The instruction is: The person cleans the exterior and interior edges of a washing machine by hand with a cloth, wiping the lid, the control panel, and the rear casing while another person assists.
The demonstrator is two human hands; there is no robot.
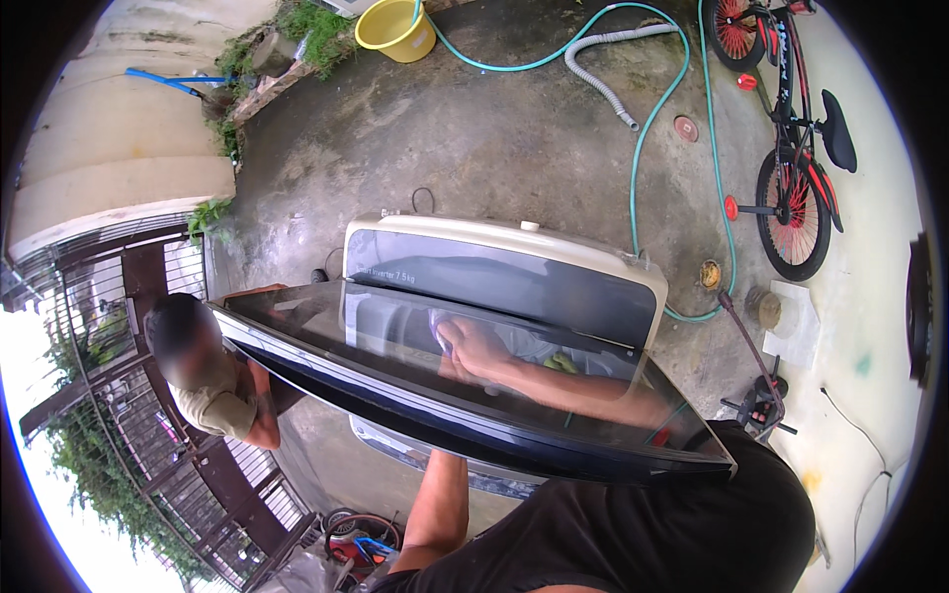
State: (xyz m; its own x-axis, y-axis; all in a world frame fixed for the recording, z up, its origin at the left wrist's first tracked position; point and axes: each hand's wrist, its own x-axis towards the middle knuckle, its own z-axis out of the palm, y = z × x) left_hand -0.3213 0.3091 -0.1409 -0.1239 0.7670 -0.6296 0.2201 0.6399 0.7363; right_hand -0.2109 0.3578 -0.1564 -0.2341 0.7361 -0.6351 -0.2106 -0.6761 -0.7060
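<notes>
A top-load washing machine [494, 267] stands before me with its tinted glass lid [415, 381] raised toward me. Through the glass I see my right hand [474, 346] closed around a bunched white and purple cloth [439, 326] above the tub opening. From below, my left forearm [441, 499] passes behind the lid's thick dark edge. Its wrist shows dimly beside my right hand, near the cloth, but the left fingers are hidden. Pale grey-white laundry and a yellow-green piece [560, 363] lie in the machine, right of my hands.
At the left, another person [213, 385] stands close to the lid's corner. A teal hose [638, 148] and a grey corrugated hose [593, 84] cross the wet concrete. A yellow bucket [395, 32] is at the back, a bicycle [791, 148] along the right wall.
</notes>
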